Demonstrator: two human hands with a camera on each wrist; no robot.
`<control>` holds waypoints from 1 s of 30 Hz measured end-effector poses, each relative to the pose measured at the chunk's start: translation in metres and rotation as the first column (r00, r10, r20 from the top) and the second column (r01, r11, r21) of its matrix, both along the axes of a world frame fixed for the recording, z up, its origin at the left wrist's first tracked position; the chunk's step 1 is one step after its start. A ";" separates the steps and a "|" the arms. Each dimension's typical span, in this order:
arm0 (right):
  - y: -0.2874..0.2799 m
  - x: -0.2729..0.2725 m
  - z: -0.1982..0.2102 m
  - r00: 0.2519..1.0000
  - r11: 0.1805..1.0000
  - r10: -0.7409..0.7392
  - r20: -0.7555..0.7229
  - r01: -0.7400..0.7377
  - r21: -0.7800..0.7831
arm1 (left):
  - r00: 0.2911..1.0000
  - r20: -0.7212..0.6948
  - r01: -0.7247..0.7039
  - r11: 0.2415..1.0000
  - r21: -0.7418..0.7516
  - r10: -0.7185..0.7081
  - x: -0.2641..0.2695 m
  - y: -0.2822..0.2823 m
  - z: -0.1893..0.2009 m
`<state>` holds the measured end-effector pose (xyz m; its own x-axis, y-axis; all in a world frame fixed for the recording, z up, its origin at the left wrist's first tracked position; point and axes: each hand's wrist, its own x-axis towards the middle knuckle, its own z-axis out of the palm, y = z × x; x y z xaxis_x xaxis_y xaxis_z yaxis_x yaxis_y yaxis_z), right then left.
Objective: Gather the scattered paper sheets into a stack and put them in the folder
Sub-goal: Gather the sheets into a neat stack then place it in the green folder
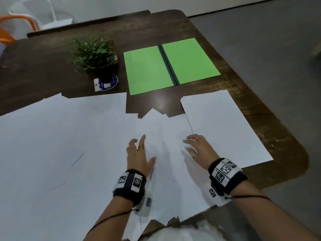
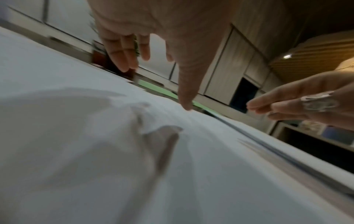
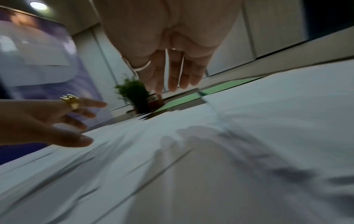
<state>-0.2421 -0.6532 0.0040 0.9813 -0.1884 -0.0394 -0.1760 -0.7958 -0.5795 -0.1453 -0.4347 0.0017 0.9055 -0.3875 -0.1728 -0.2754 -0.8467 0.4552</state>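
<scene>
I've got both hands spread just over the paper sheets (image 1: 104, 145), left hand (image 1: 139, 153) and right hand (image 1: 198, 148) each an open grip, holding nothing. The one green folder (image 1: 170, 65) lies open beyond them, spine pointing away, right hand nearer (sheets overlap too much to count).

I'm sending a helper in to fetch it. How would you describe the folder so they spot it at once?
Start at the dark wooden table. At its far side, right of the potted plant and beyond the white sheets, lies the folder. It is the only bright green thing, opened flat with a dark spine down its middle.
</scene>
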 end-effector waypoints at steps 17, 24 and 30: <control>0.151 0.036 -0.016 0.819 0.984 0.033 -0.572 -0.128 -0.128 | 0.949 -0.314 0.147 0.926 0.348 -0.033 -0.018 0.190 -0.025; 0.185 0.029 -0.013 0.908 0.983 -0.078 -0.411 0.000 -0.186 | 0.946 -0.317 0.157 0.946 0.284 -0.062 -0.019 0.196 -0.025; 0.214 0.037 -0.012 0.865 0.915 -0.336 -0.374 0.393 0.088 | 0.944 -0.321 0.165 0.951 0.260 -0.076 -0.015 0.197 -0.032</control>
<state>-0.2048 -0.4394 -0.0081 0.7620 -0.4931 -0.4197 -0.6464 -0.5401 -0.5389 -0.1601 -0.2373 -0.0303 0.7420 -0.3855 -0.5485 -0.2695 -0.9207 0.2824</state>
